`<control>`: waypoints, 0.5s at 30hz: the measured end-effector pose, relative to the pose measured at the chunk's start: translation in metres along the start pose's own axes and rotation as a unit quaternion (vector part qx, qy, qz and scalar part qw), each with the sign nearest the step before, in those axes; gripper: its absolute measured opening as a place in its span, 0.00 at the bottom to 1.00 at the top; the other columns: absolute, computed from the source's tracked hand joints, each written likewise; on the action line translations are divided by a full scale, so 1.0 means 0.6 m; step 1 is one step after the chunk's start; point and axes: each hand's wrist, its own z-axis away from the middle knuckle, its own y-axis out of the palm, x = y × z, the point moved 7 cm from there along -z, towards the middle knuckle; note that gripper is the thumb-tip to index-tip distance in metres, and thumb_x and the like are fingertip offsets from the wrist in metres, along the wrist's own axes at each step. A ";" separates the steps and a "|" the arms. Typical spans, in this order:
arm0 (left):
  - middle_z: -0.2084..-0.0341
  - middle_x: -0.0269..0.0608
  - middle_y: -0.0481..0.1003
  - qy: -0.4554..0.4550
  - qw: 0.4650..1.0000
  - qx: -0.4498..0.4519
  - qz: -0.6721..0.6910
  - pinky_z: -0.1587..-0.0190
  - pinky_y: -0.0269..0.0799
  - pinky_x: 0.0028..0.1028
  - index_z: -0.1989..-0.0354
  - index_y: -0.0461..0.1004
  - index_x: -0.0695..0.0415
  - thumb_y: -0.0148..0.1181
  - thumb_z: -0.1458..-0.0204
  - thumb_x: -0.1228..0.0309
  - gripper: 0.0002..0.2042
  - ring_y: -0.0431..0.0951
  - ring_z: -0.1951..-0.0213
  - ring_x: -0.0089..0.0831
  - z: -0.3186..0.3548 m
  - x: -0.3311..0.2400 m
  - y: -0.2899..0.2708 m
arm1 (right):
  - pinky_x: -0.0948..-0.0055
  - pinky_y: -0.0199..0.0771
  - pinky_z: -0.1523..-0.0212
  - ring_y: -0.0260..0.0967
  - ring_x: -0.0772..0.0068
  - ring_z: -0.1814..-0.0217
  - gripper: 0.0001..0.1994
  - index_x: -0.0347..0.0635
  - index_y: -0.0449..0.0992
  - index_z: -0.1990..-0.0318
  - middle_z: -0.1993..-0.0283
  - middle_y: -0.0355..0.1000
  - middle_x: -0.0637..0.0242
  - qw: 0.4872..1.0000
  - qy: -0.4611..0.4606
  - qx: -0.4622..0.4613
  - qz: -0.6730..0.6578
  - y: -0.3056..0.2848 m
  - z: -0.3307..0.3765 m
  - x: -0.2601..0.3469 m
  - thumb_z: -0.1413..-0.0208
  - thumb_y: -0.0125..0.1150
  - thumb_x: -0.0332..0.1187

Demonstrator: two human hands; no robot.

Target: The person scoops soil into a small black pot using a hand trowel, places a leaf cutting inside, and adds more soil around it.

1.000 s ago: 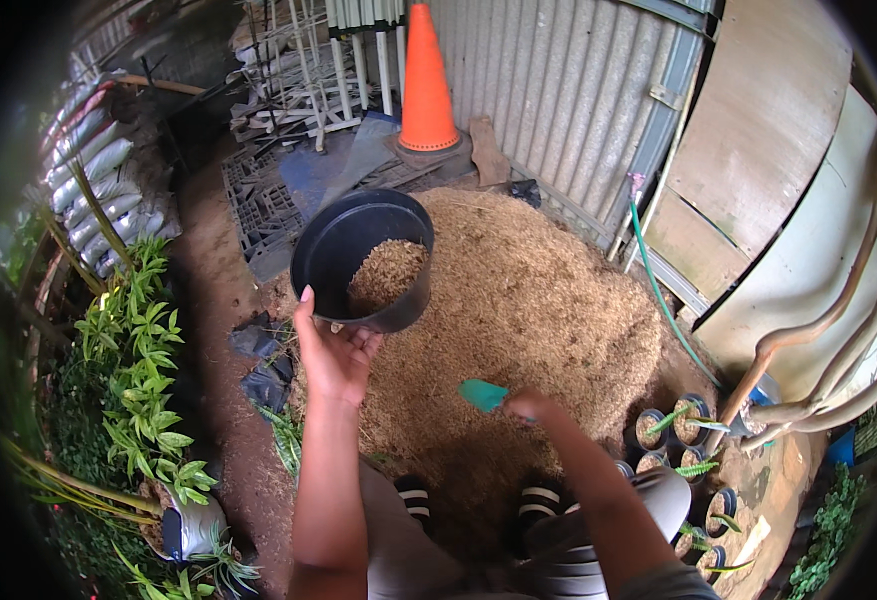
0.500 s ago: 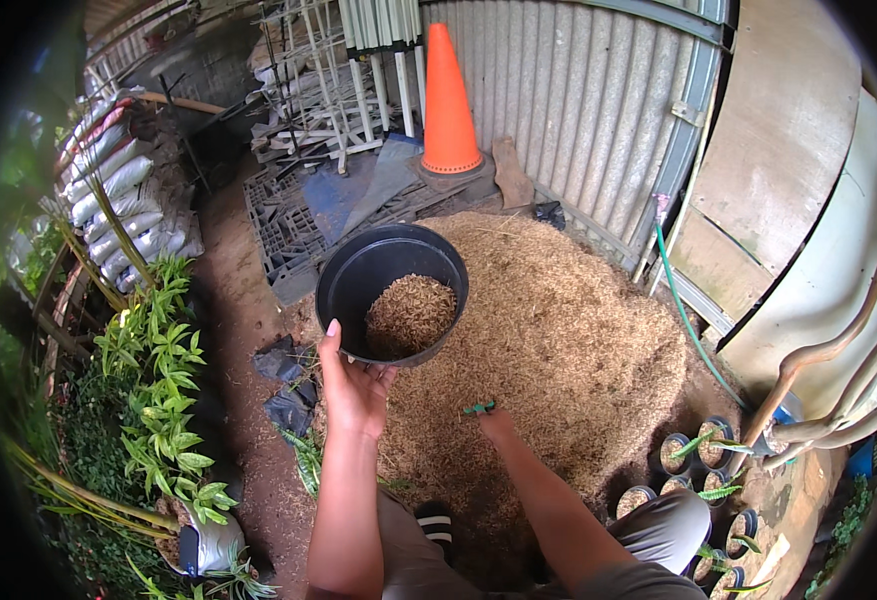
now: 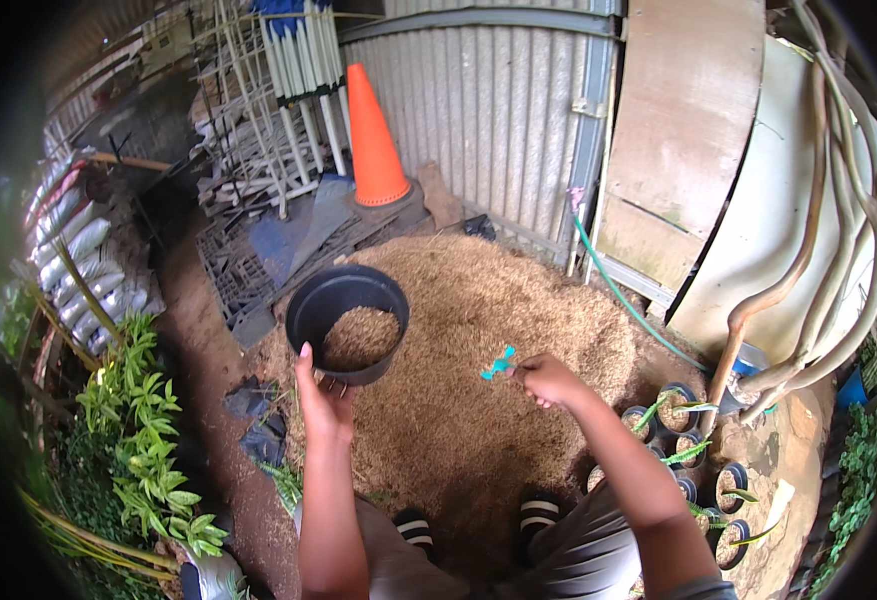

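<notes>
My left hand (image 3: pixel 328 405) clasps the black plant pot (image 3: pixel 315 312) only at seven o'clock, so its husks (image 3: pixel 361 338) could spill; my right hand (image 3: pixel 548 382) grips a teal trowel (image 3: pixel 499 365).

Left hand (image 3: pixel 328 403) holding black pot (image 3: pixel 323 308), right hand (image 3: pixel 548 382) gripping turquoise scoop (image 3: pixel 499 366); orange cone (image 3: pixel 375 145)

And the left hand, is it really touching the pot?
Touching. The head view shows the left hand supporting the pot from the near side, with the thumb pressed against its wall and no gap visible there.
</notes>
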 end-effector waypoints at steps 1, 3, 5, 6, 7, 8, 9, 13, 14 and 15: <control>0.34 0.57 0.55 0.002 1.000 0.004 0.001 0.33 0.55 0.44 0.27 0.48 0.54 0.63 0.52 0.37 0.50 0.60 0.35 0.47 0.005 -0.001 -0.005 | 0.76 0.61 0.84 0.59 0.81 0.84 0.18 0.40 0.81 0.54 0.79 0.68 0.72 1.000 -0.022 -0.005 -0.014 -0.023 0.021 0.026 0.37 0.62 0.48; 0.34 0.57 0.55 0.016 1.000 -0.025 0.009 0.33 0.54 0.43 0.27 0.48 0.54 0.61 0.51 0.37 0.49 0.60 0.34 0.47 0.019 0.000 -0.008 | 0.76 0.60 0.83 0.59 0.81 0.83 0.18 0.39 0.80 0.53 0.80 0.66 0.72 0.999 -0.033 -0.012 -0.036 -0.057 0.050 0.049 0.36 0.60 0.46; 0.34 0.56 0.56 0.009 0.999 -0.035 0.002 0.33 0.55 0.43 0.27 0.47 0.53 0.61 0.50 0.37 0.49 0.60 0.34 0.47 0.025 0.013 -0.011 | 0.76 0.59 0.83 0.59 0.80 0.83 0.18 0.39 0.80 0.53 0.80 0.65 0.72 0.998 -0.038 -0.010 -0.059 -0.072 0.057 0.045 0.36 0.60 0.46; 0.34 0.56 0.56 0.000 0.999 -0.039 -0.002 0.33 0.55 0.43 0.27 0.47 0.53 0.60 0.50 0.37 0.49 0.60 0.35 0.47 0.027 0.024 -0.009 | 0.76 0.59 0.83 0.59 0.80 0.83 0.18 0.39 0.80 0.53 0.80 0.65 0.72 0.997 -0.034 -0.010 -0.070 -0.071 0.055 0.025 0.36 0.60 0.45; 0.34 0.56 0.56 -0.003 1.000 -0.023 -0.011 0.33 0.55 0.43 0.27 0.47 0.53 0.60 0.50 0.37 0.49 0.60 0.35 0.46 0.029 0.035 0.000 | 0.76 0.59 0.83 0.58 0.80 0.83 0.17 0.39 0.80 0.53 0.80 0.65 0.72 0.996 -0.029 -0.008 -0.083 -0.069 0.049 -0.001 0.36 0.60 0.45; 0.34 0.55 0.57 -0.005 1.000 -0.008 -0.020 0.34 0.56 0.43 0.27 0.48 0.52 0.61 0.50 0.37 0.48 0.61 0.35 0.46 0.031 0.044 0.011 | 0.75 0.59 0.83 0.58 0.80 0.83 0.17 0.39 0.81 0.54 0.80 0.65 0.71 0.995 -0.016 0.002 -0.096 -0.070 0.038 -0.026 0.37 0.61 0.45; 0.35 0.55 0.57 -0.009 0.999 0.001 -0.039 0.34 0.56 0.43 0.27 0.48 0.52 0.61 0.50 0.37 0.48 0.61 0.35 0.46 0.035 0.052 0.013 | 0.76 0.58 0.84 0.58 0.81 0.84 0.16 0.40 0.81 0.57 0.80 0.65 0.72 0.997 -0.013 0.008 -0.076 -0.070 0.033 -0.031 0.37 0.61 0.45; 0.36 0.54 0.60 -0.043 0.997 0.005 -0.064 0.35 0.59 0.43 0.29 0.51 0.53 0.61 0.49 0.40 0.45 0.63 0.37 0.45 0.028 0.097 -0.009 | 0.77 0.59 0.84 0.59 0.82 0.84 0.15 0.42 0.81 0.61 0.79 0.66 0.74 0.999 0.005 0.025 -0.029 -0.070 0.013 -0.055 0.37 0.61 0.45; 0.37 0.53 0.60 -0.054 0.995 0.001 -0.079 0.36 0.60 0.43 0.30 0.53 0.54 0.61 0.49 0.40 0.44 0.65 0.38 0.45 0.027 0.112 -0.015 | 0.77 0.60 0.84 0.59 0.82 0.83 0.15 0.42 0.81 0.60 0.79 0.66 0.74 1.000 0.004 0.019 -0.018 -0.071 0.012 -0.061 0.37 0.60 0.45; 0.37 0.54 0.60 -0.059 0.994 0.002 -0.094 0.36 0.60 0.44 0.30 0.52 0.55 0.62 0.49 0.40 0.45 0.65 0.38 0.45 0.019 0.126 -0.024 | 0.76 0.61 0.83 0.60 0.81 0.83 0.15 0.41 0.81 0.60 0.79 0.66 0.74 1.000 -0.001 0.017 -0.006 -0.068 0.009 -0.059 0.37 0.60 0.45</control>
